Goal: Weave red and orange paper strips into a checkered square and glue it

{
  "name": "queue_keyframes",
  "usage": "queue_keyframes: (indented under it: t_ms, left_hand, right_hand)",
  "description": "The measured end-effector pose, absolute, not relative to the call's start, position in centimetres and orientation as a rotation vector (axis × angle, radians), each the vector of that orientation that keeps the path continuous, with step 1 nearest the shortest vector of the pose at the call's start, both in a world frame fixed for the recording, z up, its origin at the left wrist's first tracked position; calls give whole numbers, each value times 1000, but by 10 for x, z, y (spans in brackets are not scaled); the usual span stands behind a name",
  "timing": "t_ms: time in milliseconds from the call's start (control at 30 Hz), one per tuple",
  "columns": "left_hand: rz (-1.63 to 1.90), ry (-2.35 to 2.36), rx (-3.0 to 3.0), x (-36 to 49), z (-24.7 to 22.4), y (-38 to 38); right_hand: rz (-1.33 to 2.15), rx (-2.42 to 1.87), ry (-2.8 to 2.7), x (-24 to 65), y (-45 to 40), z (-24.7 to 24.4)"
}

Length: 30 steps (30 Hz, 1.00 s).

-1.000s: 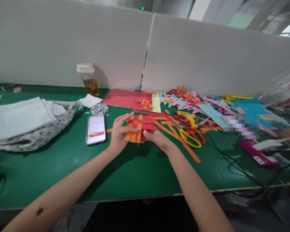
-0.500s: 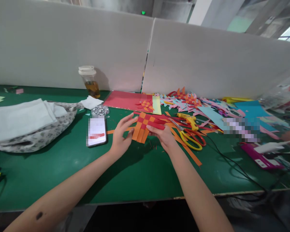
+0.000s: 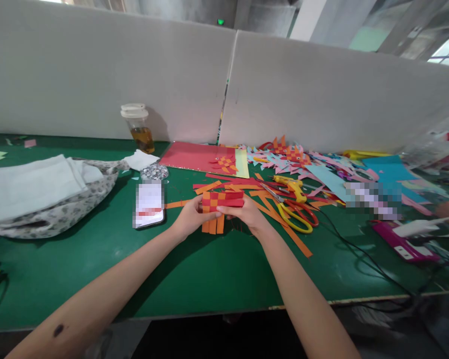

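Between my hands is a woven piece of red and orange paper strips (image 3: 211, 202), checkered at the top left. Loose orange ends hang down from it and red ends point right. My left hand (image 3: 192, 217) grips its left side, thumb across the front. My right hand (image 3: 246, 211) pinches the red ends on the right; its fingers behind the paper are partly hidden. Loose orange strips (image 3: 297, 242) and red strips lie behind and to the right. Scissors with yellow handles (image 3: 295, 220) rest right of my right hand, beside a yellow glue gun (image 3: 292, 185).
A phone (image 3: 149, 203) lies left of my hands, near a patterned cloth bag (image 3: 56, 218). Behind stand a lidded cup of brown drink (image 3: 140, 130) and red paper sheets (image 3: 194, 157). Paper scraps (image 3: 273, 164) pile at back right. A purple power strip (image 3: 404, 243) with cables sits right.
My left hand has closed from a loose, spread pose onto the woven paper's left side. The paper has come slightly lower and left and turned straighter, with my right hand still holding it.
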State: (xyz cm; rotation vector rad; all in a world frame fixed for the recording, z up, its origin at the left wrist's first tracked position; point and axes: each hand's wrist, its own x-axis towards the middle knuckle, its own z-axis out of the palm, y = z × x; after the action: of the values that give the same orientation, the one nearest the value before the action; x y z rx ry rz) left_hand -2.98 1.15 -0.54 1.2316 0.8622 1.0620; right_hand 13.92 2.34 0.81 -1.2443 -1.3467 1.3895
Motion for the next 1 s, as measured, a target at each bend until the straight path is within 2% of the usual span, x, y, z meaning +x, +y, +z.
queue_keyframes:
  t_ms: [267, 500, 733, 900, 1000]
  left_hand:
    - [1090, 882, 1089, -32, -5, 13]
    - [1137, 908, 1079, -32, -6, 14]
    - [1140, 896, 1176, -29, -9, 12]
    - [1351, 917, 1317, -31, -4, 13]
    - [1342, 962, 1434, -34, -1, 14]
  right_hand:
    - [1271, -1249, -1186, 139, 28, 8]
    - [1343, -1219, -1172, 135, 24, 10]
    - [1351, -1209, -1216, 134, 22, 11]
    - [1329, -1233, -1194, 137, 27, 8]
    - [1329, -1238, -1160, 138, 27, 7]
